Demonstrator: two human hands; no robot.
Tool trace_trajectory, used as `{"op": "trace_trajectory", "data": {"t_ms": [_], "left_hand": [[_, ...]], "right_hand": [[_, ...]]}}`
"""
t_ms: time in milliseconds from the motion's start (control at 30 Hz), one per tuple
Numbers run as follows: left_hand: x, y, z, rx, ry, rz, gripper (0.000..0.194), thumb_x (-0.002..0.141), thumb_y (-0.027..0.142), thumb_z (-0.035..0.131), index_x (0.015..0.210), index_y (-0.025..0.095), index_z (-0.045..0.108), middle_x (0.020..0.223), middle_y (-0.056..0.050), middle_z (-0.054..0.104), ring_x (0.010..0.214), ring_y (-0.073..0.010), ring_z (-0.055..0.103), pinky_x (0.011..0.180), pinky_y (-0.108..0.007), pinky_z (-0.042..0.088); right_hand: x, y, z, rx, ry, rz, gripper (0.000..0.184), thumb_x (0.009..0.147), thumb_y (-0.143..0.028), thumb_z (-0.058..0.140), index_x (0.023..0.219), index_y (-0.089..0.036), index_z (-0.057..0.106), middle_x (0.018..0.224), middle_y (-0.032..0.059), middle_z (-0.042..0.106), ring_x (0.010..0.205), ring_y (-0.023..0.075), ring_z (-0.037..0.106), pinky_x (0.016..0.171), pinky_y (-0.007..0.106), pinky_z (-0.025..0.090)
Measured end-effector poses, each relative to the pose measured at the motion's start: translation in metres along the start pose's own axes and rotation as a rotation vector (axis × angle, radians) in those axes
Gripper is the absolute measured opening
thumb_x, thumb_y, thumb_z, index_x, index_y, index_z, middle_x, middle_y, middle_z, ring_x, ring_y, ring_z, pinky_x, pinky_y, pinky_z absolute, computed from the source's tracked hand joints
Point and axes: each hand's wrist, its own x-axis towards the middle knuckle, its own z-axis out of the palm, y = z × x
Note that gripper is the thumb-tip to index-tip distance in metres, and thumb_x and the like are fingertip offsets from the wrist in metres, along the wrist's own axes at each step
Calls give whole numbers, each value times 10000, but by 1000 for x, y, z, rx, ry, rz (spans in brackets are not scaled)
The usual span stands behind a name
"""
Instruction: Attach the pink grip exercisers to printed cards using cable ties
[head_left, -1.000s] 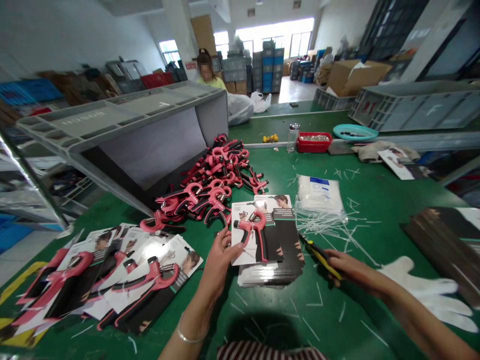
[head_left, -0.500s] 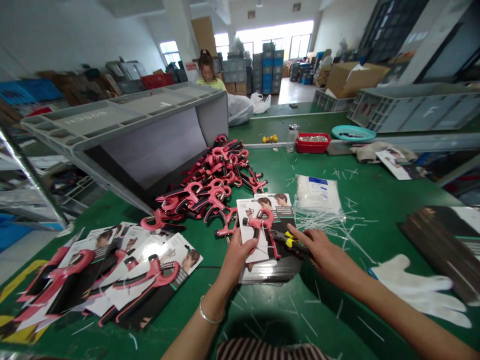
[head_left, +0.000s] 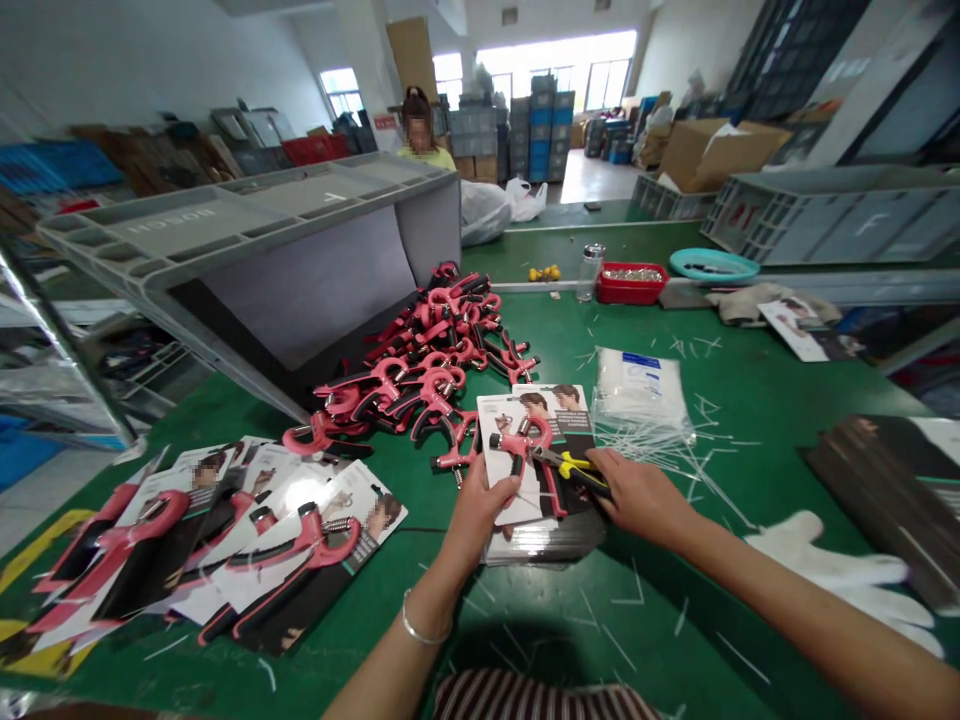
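Note:
My left hand (head_left: pixel 478 508) pinches the lower left edge of a printed backing card (head_left: pixel 493 408) with a pink and black hand grip exerciser (head_left: pixel 538 432) on it. Its thumb lies across the front. Beneath is a stack of the same cards (head_left: pixel 536 548). My right hand (head_left: pixel 643 497) is closed around the handles of pliers or cutters (head_left: pixel 576 468) with black and yellow grips. Their jaws point left and reach the exerciser's middle; what lies between them is too small to tell. More exercisers (head_left: pixel 431 385) are heaped behind my left hand.
Carded exercisers (head_left: pixel 300 560) lie at the left. A grey crate (head_left: pixel 300 215) rests on its side behind the heap. White cable ties spill from a bag (head_left: pixel 637 385); cut bits litter the table. A white glove (head_left: pixel 832 565) and a card pile (head_left: pixel 870 490) are at right. A person (head_left: pixel 427 150) is beyond.
The pliers have turned in my right hand, so their yellow grips show apart and the jaws sit slightly higher on the exerciser. My left hand keeps its hold on the card.

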Motion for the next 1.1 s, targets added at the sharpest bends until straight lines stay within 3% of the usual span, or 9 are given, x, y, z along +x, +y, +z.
{"op": "trace_trajectory", "data": {"t_ms": [100,200,367,467,767,867,967,1100], "left_hand": [[-3,2,-2,-90,3,-33,433,737,320,729,1118,192,568,782,18,606,472,-78,489,360,-177,365],[-6,7,-3,-188,69,20,367,780,348,715,1073,188,561,795,16,592,498,-79,495,362,-174,367],[-9,16,9,-237,230,183,337,859,346,661,1144,214,540,1022,-28,644,776,-121,618,654,-234,524],[-10,18,18,-200,275,256,371,876,353,643,1208,232,529,1186,-52,633,975,-153,628,831,-276,517],[-17,9,23,-178,225,215,376,887,372,632,1209,240,487,1237,-68,629,1007,-183,640,864,-319,518],[-20,8,25,-169,216,198,363,890,364,630,1201,246,485,1198,-56,641,945,-174,655,812,-313,536],[-21,9,26,-172,210,212,341,898,342,621,1199,250,491,1210,-49,639,1010,-178,646,871,-324,525],[-19,8,23,-161,245,222,309,893,345,628,1161,238,517,1177,-46,652,1046,-177,635,914,-318,501]], "right_hand": [[-7,-2,-4,203,-40,-79,281,913,-247,494,1182,-177,534,1103,109,664,946,238,652,833,352,504],[-22,-17,-9,299,-33,-91,322,911,-227,489,1231,-196,512,1172,111,647,991,239,648,871,375,511],[-39,-45,-7,315,119,-1,599,956,-333,483,1511,-286,264,1308,114,560,1158,277,561,969,464,494],[-37,-53,-1,260,192,11,673,961,-324,469,1558,-316,159,1289,122,558,1150,306,535,968,520,484],[-34,-63,2,180,188,10,702,953,-270,466,1566,-339,130,1266,129,544,1067,326,521,893,518,478],[-34,-63,4,135,194,8,679,954,-263,467,1562,-316,169,1182,132,569,1002,317,532,855,508,466],[-34,-62,8,139,181,-9,658,952,-236,461,1557,-284,207,1112,132,580,946,296,541,830,475,468],[-37,-61,9,161,189,-20,701,936,-213,464,1565,-292,165,1193,140,560,1003,308,530,854,483,465]]}}
